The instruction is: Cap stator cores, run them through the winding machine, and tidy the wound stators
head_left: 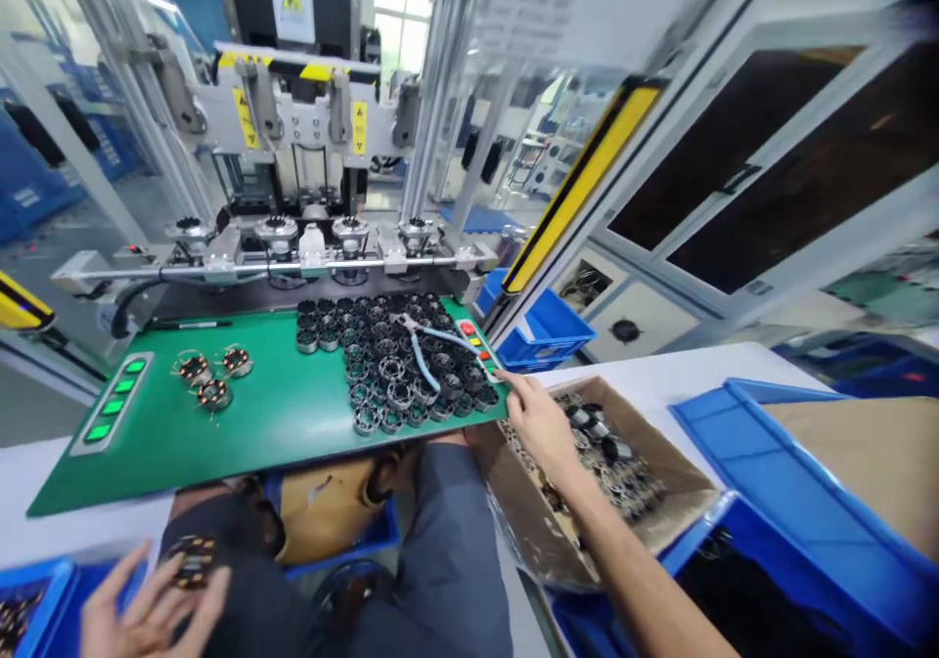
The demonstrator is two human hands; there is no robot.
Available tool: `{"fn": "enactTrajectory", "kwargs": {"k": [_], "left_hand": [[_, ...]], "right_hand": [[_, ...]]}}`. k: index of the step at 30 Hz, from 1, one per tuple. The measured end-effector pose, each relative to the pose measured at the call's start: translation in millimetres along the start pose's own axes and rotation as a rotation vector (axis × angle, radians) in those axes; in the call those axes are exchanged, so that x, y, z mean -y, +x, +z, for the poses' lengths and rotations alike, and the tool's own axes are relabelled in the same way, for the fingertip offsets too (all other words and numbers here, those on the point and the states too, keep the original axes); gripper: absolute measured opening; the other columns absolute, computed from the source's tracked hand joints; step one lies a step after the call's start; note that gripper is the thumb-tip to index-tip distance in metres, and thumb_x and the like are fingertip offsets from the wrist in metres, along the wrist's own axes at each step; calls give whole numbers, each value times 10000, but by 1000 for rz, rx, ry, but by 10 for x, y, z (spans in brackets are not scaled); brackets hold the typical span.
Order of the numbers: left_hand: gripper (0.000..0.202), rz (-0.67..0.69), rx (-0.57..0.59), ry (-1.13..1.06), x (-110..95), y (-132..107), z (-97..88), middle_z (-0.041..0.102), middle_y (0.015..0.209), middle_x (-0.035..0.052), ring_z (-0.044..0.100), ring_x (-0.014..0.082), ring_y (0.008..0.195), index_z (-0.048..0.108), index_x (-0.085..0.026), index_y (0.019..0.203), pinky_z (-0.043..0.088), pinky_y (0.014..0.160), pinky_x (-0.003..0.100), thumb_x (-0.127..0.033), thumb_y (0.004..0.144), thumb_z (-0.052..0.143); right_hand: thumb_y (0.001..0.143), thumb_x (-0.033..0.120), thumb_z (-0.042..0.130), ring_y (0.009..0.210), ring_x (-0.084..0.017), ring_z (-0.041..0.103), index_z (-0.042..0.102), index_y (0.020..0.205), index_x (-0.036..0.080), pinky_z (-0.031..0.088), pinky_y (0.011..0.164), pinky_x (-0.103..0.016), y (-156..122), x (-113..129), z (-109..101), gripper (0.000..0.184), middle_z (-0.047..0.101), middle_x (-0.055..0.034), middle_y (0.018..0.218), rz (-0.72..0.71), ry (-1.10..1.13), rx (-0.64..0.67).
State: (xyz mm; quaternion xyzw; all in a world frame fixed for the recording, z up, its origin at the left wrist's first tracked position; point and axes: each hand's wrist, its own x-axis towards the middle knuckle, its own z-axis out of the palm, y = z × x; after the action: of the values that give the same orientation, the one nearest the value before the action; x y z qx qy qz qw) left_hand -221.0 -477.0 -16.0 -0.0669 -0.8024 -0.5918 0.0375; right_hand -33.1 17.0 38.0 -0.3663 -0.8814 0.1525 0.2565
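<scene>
My right hand reaches to the right end of the green work mat, fingers stretched flat beside the small button panel and holding nothing I can see. My left hand is low at the bottom left, fingers spread around a small copper-wound stator. A big pile of dark ring-shaped stators covers the mat's right half, with blue-handled pliers lying on top. Three wound stators sit on the mat's left half.
Behind the mat stands a press machine with several fixtures and yellow warning labels. A cardboard box of parts sits at the right, blue bins beyond it, another blue bin at bottom left. Green buttons line the mat's left edge.
</scene>
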Motion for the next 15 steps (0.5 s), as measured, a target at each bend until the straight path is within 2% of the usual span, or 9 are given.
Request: {"fn": "enactTrajectory", "kwargs": {"k": [3, 4, 5, 7, 8, 10, 12, 13, 15], "left_hand": [[785, -126, 120, -38, -128, -493, 188, 870, 1161, 26, 851, 230, 753, 612, -366, 1513, 785, 814, 398, -431, 821, 976], [785, -111, 183, -18, -216, -557, 232, 881, 1170, 32, 834, 209, 707, 610, -352, 1523, 781, 813, 393, -406, 829, 975], [792, -63, 249, 3, -316, -574, 263, 890, 1180, 39, 818, 190, 668, 599, -336, 1538, 775, 805, 380, -364, 840, 972], [803, 76, 378, 32, -540, -518, 299, 902, 1231, 50, 747, 130, 561, 582, -323, 1556, 744, 716, 314, -271, 852, 966], [826, 149, 422, 24, -658, -469, 316, 903, 1251, 50, 730, 110, 550, 574, -323, 1574, 725, 683, 279, -227, 851, 961], [883, 283, 505, -12, -891, -378, 376, 907, 1233, 30, 710, 89, 543, 572, -326, 1603, 678, 610, 216, -157, 828, 961], [927, 400, 575, -47, -1089, -323, 469, 905, 1228, 12, 690, 74, 536, 575, -331, 1627, 634, 546, 184, -127, 811, 963], [939, 440, 609, -57, -1161, -310, 520, 902, 1238, 6, 683, 69, 534, 572, -335, 1640, 621, 525, 179, -121, 814, 963], [927, 500, 638, -73, -1234, -300, 606, 891, 1298, 7, 708, 71, 567, 568, -335, 1663, 631, 534, 184, -134, 850, 966]], "right_hand": [[1001, 372, 582, 1136, -401, 819, 870, 1287, 288, 664, 1070, -608, -119, 104, -252, 415, 835, -166, 1311, -36, -2, 55], [1007, 407, 628, 1202, -413, 806, 847, 1353, 308, 634, 1135, -640, -213, 208, -321, 421, 826, -164, 1371, -62, 20, 43], [1020, 447, 697, 1191, -414, 814, 830, 1401, 328, 626, 1147, -659, -337, 346, -373, 421, 835, -161, 1360, -77, 96, -55], [1036, 468, 812, 1049, -357, 846, 829, 1376, 382, 685, 1022, -590, -649, 703, -415, 351, 864, -119, 1230, -28, 350, -184], [1065, 470, 808, 999, -318, 850, 826, 1353, 395, 704, 949, -526, -814, 902, -402, 299, 868, -92, 1166, -15, 520, -99], [1090, 498, 810, 1037, -276, 870, 767, 1456, 390, 724, 881, -432, -1102, 1279, -315, 383, 881, -74, 1212, 14, 839, 349], [1093, 514, 826, 1145, -251, 874, 662, 1596, 362, 731, 932, -386, -1269, 1553, -184, 550, 871, -83, 1336, 62, 1097, 766], [1092, 500, 839, 1156, -232, 873, 642, 1613, 343, 727, 954, -362, -1300, 1636, -123, 579, 870, -82, 1344, 86, 1196, 893], [1087, 437, 866, 1085, -179, 873, 702, 1531, 315, 712, 954, -296, -1285, 1708, -47, 489, 888, -48, 1233, 126, 1324, 968]]}}
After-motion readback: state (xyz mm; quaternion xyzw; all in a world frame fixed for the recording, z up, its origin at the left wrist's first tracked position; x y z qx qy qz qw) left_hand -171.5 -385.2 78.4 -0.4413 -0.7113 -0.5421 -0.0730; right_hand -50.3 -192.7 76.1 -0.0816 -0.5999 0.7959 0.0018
